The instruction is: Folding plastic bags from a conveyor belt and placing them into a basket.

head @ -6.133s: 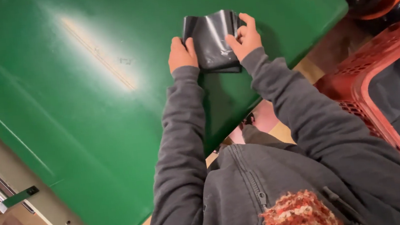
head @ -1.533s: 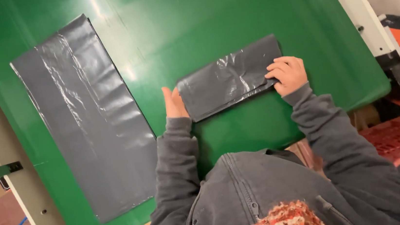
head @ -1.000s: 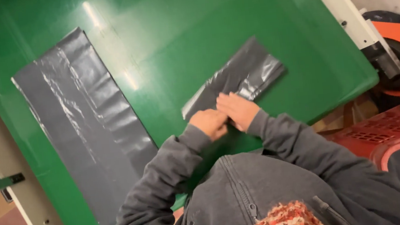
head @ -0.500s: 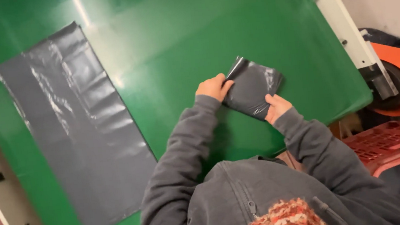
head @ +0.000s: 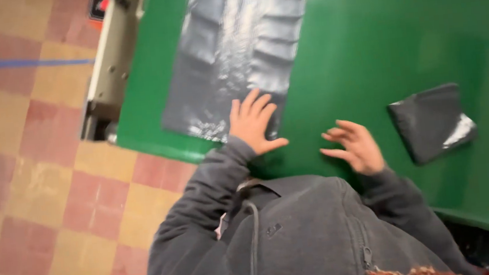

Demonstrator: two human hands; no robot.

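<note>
Now left hand (head: 253, 124) lies open, flat on grey flat plastic bag (head: 242, 48), right hand (head: 356, 147) open w/o load near folded dark bag (head: 431, 122) on green bench (head: 377, 29).

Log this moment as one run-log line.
left hand: open, on near end of flat grey plastic bag | right hand: open, above green table | folded grey bag: lying apart, untouched

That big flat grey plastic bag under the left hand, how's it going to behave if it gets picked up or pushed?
Probably floppy: the grey plastic bag lies flat with soft wrinkles, so it would likely droop when lifted. It looks thin and light. Its glossy sheen on the smooth green table suggests it may slide or bunch when the left hand pushes it.
</note>
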